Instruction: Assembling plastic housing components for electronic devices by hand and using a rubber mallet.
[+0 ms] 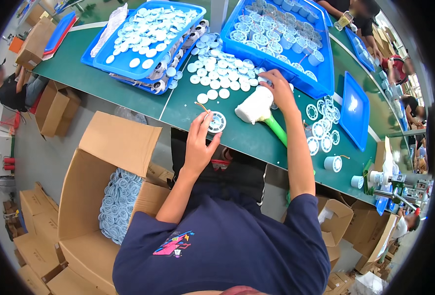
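My left hand (200,145) is closed on a pale blue cup-shaped part (217,121) at the table's near edge. A slotted white ring tops this part, and a thin orange wire sticks out beside my fingertips. My right hand (277,88) reaches past a mallet (257,104) with a thick white head and a green handle. Its fingers are bent and apart over the edge of a spread of small white discs (222,73), beside the blue crate. No held thing shows in it. The mallet lies on the table under my right forearm.
A blue crate (296,73) holds many pale blue cups. Stacked blue trays (99,61) carry discs. Slotted rings (319,130), a blue tray (355,110) and a cup (333,163) lie to the right. An open carton (80,196) of rings stands at left. Other people sit around.
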`<state>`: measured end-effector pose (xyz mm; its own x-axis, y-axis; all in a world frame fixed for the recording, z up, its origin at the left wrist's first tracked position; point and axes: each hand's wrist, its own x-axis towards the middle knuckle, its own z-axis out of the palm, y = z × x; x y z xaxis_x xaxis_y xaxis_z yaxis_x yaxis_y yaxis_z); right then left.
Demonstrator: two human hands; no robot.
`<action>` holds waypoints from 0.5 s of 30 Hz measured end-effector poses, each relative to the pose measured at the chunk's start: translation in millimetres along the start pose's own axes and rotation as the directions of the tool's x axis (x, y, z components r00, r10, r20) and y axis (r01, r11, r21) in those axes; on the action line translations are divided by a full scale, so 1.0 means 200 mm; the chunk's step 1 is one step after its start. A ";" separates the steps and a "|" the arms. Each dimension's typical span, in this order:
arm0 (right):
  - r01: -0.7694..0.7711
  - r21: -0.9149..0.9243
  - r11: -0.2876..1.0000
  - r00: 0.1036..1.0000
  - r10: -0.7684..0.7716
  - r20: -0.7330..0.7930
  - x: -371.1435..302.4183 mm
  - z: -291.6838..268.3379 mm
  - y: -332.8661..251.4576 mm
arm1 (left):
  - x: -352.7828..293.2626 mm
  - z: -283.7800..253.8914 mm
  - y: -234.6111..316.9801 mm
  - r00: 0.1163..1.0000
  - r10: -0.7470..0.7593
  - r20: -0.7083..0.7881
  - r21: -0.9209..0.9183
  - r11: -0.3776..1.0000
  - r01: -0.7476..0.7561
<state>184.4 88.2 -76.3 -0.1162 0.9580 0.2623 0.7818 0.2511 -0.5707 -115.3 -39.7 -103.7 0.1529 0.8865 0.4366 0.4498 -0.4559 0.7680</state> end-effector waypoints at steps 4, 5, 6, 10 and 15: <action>-0.024 -0.010 1.000 1.000 0.024 -0.013 -0.01 0.01 -0.02 | 0.02 -0.04 0.03 0.997 -0.057 0.042 0.026 0.998 0.056; -0.023 -0.033 0.999 1.000 0.023 -0.008 -0.01 0.00 -0.03 | 0.02 -0.04 0.04 0.998 -0.058 0.037 0.028 0.998 0.057; -0.018 -0.033 0.999 1.000 0.017 -0.007 -0.01 0.00 -0.04 | 0.02 -0.04 0.04 0.997 -0.070 0.039 0.028 0.997 0.069; -0.066 -0.325 0.943 0.994 0.035 -0.100 -0.05 -0.01 -0.02 | 0.03 -0.03 0.07 0.991 -0.130 0.034 -0.029 0.991 0.131; -0.080 -0.312 0.947 0.995 0.056 -0.083 -0.09 0.01 0.01 | 0.03 -0.03 0.07 0.988 -0.151 0.032 -0.020 0.988 0.152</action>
<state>187.3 71.3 -83.6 -0.0207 0.9557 0.2938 0.9407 0.1182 -0.3181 -112.9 -40.9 -87.3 0.1112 0.9474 0.3001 0.4497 -0.3173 0.8349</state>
